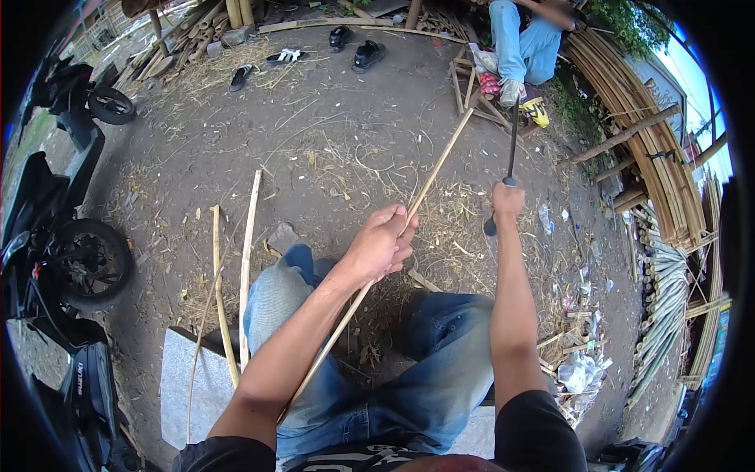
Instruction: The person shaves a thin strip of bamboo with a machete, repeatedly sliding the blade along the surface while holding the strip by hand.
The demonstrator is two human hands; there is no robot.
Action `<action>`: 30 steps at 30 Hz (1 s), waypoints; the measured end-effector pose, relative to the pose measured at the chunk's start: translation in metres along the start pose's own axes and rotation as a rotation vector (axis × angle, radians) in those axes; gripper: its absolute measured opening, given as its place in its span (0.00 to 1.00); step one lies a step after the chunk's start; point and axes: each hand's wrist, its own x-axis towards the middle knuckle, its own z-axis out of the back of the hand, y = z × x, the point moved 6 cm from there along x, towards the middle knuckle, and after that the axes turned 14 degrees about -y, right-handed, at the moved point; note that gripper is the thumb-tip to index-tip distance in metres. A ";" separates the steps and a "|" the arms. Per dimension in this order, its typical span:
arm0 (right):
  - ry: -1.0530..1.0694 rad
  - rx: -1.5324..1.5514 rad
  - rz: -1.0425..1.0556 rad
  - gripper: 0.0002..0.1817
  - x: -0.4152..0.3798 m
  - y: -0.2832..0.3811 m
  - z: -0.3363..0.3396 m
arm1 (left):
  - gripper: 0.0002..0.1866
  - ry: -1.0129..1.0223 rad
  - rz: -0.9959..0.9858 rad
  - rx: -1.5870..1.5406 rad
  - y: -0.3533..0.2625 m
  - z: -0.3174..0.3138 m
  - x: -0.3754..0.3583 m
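Observation:
My left hand (384,245) is closed around a long, thin bamboo strip (442,163), which runs slantwise from beside my left forearm up toward the top right. In my right hand (509,200) is the handle of a machete (514,145). Its narrow dark blade points away from me, and the dark handle end shows below my fist. The blade is apart from the strip, to its right. Two pale bamboo strips (250,256) lean beside my left knee, along with a thinner one.
Motorcycles (93,259) stand at the left. Shoes (368,55) lie on the dirt ground ahead. A seated person (521,39) is at the top right, near a small wooden frame (464,82). Stacked bamboo slats (637,118) and bundled poles (664,307) line the right side. Shavings and litter (578,374) are scattered around.

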 end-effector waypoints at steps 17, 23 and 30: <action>0.293 0.385 0.931 0.05 -0.153 0.144 0.114 | 0.18 -0.072 -0.151 0.023 -0.015 0.008 0.020; 0.255 0.454 1.179 0.06 -0.177 0.165 0.122 | 0.18 -0.038 -0.090 0.051 -0.005 0.010 0.021; 0.135 0.385 0.977 0.07 -0.104 0.140 0.077 | 0.15 -0.002 -0.009 0.059 -0.011 -0.001 0.003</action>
